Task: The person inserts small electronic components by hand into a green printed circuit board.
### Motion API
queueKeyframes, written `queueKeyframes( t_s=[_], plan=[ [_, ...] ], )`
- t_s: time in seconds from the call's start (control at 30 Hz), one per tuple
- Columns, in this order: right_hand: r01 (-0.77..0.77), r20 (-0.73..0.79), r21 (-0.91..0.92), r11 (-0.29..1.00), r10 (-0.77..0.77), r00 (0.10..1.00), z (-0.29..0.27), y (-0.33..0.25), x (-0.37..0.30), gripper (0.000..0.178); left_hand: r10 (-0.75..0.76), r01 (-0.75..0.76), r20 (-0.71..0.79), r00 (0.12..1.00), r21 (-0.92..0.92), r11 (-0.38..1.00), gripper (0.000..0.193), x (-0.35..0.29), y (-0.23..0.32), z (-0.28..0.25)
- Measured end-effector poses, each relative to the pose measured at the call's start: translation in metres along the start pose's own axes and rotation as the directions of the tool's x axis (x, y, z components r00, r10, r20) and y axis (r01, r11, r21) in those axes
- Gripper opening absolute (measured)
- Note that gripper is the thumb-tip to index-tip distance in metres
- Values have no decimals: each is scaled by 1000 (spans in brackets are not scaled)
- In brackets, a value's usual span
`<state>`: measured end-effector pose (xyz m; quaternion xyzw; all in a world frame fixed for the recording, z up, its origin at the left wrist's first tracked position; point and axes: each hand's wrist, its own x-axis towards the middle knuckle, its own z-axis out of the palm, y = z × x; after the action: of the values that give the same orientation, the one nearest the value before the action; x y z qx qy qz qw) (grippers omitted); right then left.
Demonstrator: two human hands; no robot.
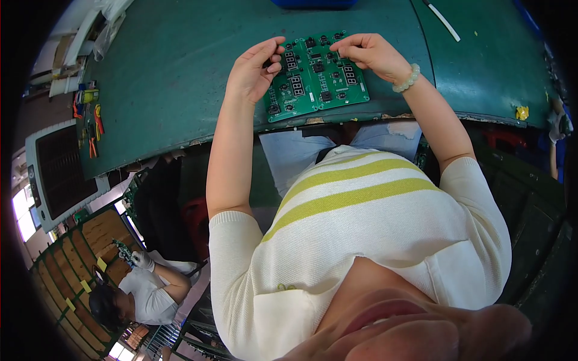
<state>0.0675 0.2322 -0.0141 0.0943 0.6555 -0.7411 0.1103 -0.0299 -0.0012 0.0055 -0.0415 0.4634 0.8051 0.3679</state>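
A green circuit board panel (307,99) lies flat on the table in front of me, close to its near edge. It carries several black number displays, small black buttons and other parts. At its upper left edge is my left hand (256,67), fingers curled and thumb against the index finger; I cannot make out what is between them. Above the panel's upper right part, my right hand (373,55) has thumb and index finger pinched together. Whatever that pinch holds is too small to tell. A pale bead bracelet (407,78) circles my right wrist.
The green table (180,78) has a worn near edge. A blue container (314,3) stands beyond the panel, a white stick-like tool (444,23) at far right. Hand tools (96,123) and a monitor (63,171) are left. A gloved co-worker (153,295) holds a board (124,251) lower left.
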Motion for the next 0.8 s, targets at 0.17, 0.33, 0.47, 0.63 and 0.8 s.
queueKeyframes(
  t_s=[0.17, 0.33, 0.47, 0.63, 0.8],
  plan=[
    [253, -6, -366, 896, -274, 962, 5, 15, 16, 16, 85, -74, -35, 996, 253, 965, 23, 5, -5, -12],
    [341, 141, -791, 508, -391, 909, 17, 4, 10, 12, 345, -215, 10, 938, 798, 563, 17, 3, -13, 8],
    [448, 313, -864, 232, -450, 837, 15, 8, 13, 11, 396, -321, 286, 873, 947, 24, 15, 9, -17, 12],
    [387, 310, -912, 140, -385, 870, 23, -4, 8, 11, 283, -258, 303, 910, 948, -185, 15, 16, -24, 8],
    [342, 288, -930, 136, -310, 906, 24, -11, 9, 11, 295, -274, 315, 902, 946, -171, 14, 13, -22, 12]
  ],
)
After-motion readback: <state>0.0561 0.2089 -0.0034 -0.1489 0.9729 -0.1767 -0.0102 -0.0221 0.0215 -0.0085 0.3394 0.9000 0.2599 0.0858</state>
